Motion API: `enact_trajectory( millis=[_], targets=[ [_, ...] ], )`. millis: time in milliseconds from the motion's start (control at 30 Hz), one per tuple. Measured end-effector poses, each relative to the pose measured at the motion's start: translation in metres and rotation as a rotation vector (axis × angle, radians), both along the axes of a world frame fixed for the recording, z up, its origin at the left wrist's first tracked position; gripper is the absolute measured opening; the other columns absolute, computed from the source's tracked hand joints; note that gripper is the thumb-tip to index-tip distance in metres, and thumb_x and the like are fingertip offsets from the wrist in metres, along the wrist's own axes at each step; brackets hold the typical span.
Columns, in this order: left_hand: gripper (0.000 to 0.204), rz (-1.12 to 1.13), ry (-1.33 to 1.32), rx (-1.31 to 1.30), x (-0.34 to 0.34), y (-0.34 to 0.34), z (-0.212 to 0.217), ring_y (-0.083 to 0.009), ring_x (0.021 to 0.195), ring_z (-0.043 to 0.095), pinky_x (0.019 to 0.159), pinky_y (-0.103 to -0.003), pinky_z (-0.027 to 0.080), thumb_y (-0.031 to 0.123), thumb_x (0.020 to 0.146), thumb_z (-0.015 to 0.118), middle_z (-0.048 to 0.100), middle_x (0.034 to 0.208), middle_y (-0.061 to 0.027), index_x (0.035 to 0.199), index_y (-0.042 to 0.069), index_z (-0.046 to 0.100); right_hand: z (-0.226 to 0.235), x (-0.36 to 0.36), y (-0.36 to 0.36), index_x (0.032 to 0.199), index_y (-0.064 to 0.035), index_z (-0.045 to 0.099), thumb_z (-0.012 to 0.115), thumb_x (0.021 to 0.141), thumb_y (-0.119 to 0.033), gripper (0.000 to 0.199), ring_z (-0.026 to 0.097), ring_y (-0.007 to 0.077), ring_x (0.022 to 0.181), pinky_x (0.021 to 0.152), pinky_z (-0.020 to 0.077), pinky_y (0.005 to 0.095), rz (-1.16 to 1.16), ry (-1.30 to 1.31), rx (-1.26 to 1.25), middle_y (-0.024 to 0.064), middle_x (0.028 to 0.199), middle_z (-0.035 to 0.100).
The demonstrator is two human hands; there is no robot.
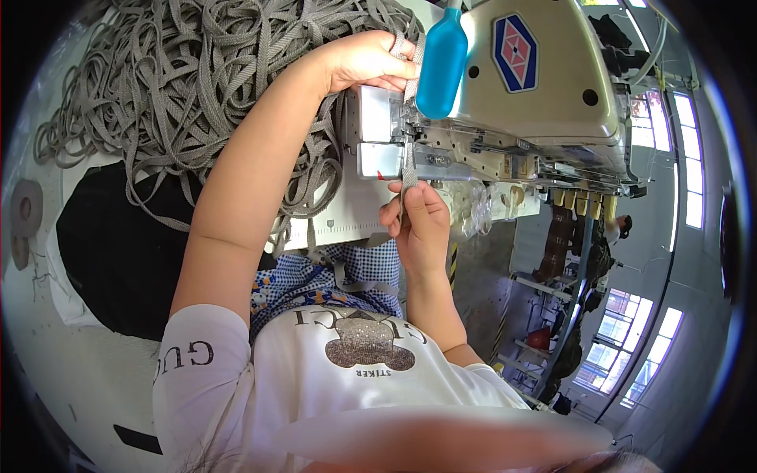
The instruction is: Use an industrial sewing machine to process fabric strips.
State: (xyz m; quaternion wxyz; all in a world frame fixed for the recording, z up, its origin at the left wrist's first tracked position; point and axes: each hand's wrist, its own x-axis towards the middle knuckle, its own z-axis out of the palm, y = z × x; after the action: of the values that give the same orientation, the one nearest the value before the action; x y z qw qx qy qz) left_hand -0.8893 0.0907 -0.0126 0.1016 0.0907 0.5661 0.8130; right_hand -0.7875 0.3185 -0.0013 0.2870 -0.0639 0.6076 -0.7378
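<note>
A narrow grey woven tape (409, 158) runs through the needle area of a beige sewing machine (560, 87). My left hand (371, 61) is at the far side of the needle area, fingers curled around the tape. On the near side, my right hand (419, 221) pinches the tape between thumb and fingers, just off the metal plate (380, 160). A blue rounded object (441, 67) hangs in front of the machine head and hides part of the needle area. The tape's end below my right hand cannot be made out.
A large tangled heap of grey tape (213, 71) covers the table left of the machine, with loops under my left forearm. Black cloth (126, 244) lies nearer on the left, beside grey rolls (27, 209). Clear plastic (476, 209) sits right of my right hand. Racks (544, 296) stand farther right.
</note>
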Motion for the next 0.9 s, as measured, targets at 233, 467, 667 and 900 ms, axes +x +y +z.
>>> enact_trajectory(
  millis=[233, 467, 667, 900],
  targets=[
    [0.026, 0.027, -0.023, -0.062, 0.01, -0.002, 0.012, -0.015, 0.088, 0.06, 0.078, -0.023, 0.046, 0.018, 0.083, 0.054, 0.061, 0.096, -0.0116, 0.102, 0.0, 0.054, -0.006, 0.003, -0.008, 0.089, 0.0025, 0.056, 0.046, 0.089, -0.02, 0.024, 0.045, 0.009, 0.047, 0.051, 0.0405, 0.0201, -0.113, 0.111, 0.074, 0.0067, 0.061, 0.056],
    [0.031, -0.013, -0.032, -0.007, 0.007, -0.003, 0.009, -0.0178, 0.092, 0.059, 0.082, -0.024, 0.045, 0.016, 0.084, 0.053, 0.059, 0.101, -0.015, 0.107, -0.004, 0.051, -0.01, 0.003, -0.008, 0.087, 0.003, 0.056, 0.046, 0.089, -0.02, 0.025, 0.042, 0.0072, 0.045, 0.05, 0.0413, 0.0204, -0.117, 0.158, 0.083, 0.004, 0.056, 0.052],
    [0.032, -0.017, -0.03, 0.022, 0.006, -0.002, 0.009, -0.0181, 0.093, 0.059, 0.082, -0.024, 0.046, 0.015, 0.084, 0.053, 0.059, 0.102, -0.0162, 0.108, -0.005, 0.05, -0.008, 0.004, -0.011, 0.085, 0.0027, 0.056, 0.046, 0.089, -0.021, 0.026, 0.039, 0.0066, 0.043, 0.049, 0.0414, 0.0202, -0.149, 0.188, 0.119, 0.0036, 0.054, 0.051],
    [0.031, -0.012, -0.01, 0.006, 0.008, -0.002, 0.008, -0.0173, 0.093, 0.059, 0.079, -0.023, 0.047, 0.015, 0.084, 0.053, 0.059, 0.102, -0.0165, 0.108, -0.005, 0.05, -0.008, 0.004, -0.01, 0.084, 0.0031, 0.056, 0.045, 0.089, -0.021, 0.027, 0.04, 0.0065, 0.043, 0.049, 0.0418, 0.0199, -0.148, 0.211, 0.136, 0.0036, 0.054, 0.051]
  ],
)
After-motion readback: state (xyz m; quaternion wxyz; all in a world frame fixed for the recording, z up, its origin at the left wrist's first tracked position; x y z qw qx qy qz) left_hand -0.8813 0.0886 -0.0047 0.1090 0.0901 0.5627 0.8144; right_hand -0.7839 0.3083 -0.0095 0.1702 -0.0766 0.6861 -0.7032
